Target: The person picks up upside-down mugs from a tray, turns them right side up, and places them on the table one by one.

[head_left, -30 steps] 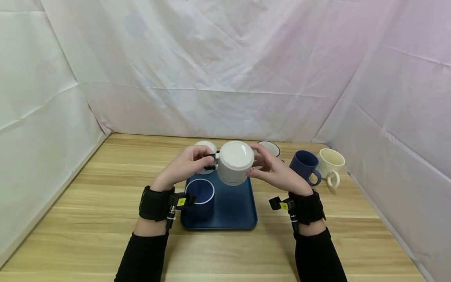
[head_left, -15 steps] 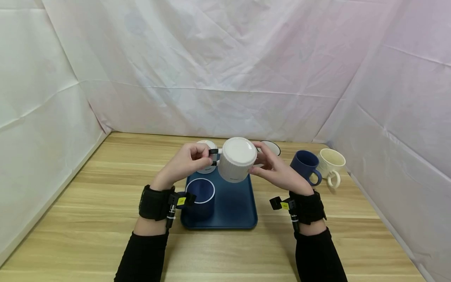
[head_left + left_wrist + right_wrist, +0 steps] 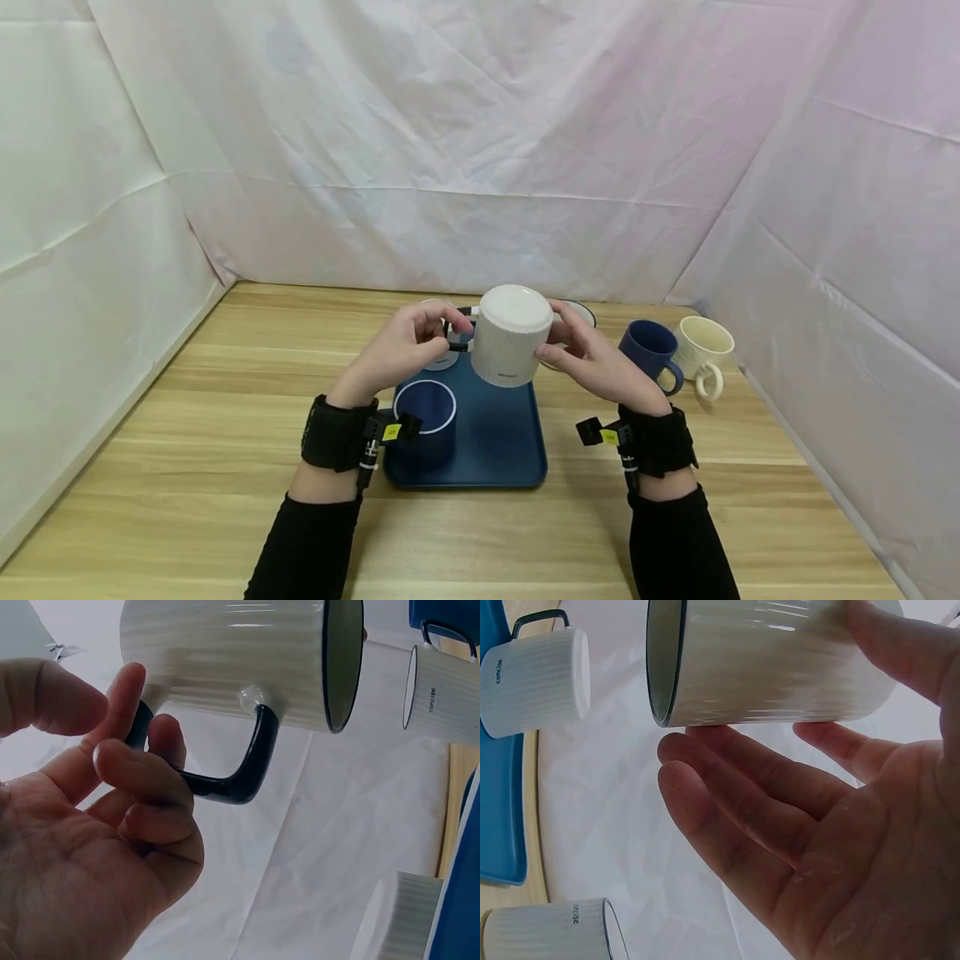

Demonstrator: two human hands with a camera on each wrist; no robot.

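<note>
Under the white mug [image 3: 513, 345] I hold up in my left hand [image 3: 405, 350] and right hand [image 3: 592, 362], the right half of the blue tray [image 3: 495, 446] lies bare. Its left front corner is taken by a dark blue mug [image 3: 424, 419], just beside my left wrist. Behind my hands two more white mugs [image 3: 442, 694] crowd the tray's far edge. To my right, a navy mug [image 3: 649, 352] and a cream mug [image 3: 703, 350] stand touching on the table [image 3: 150, 433], which is bare to my left.
</note>
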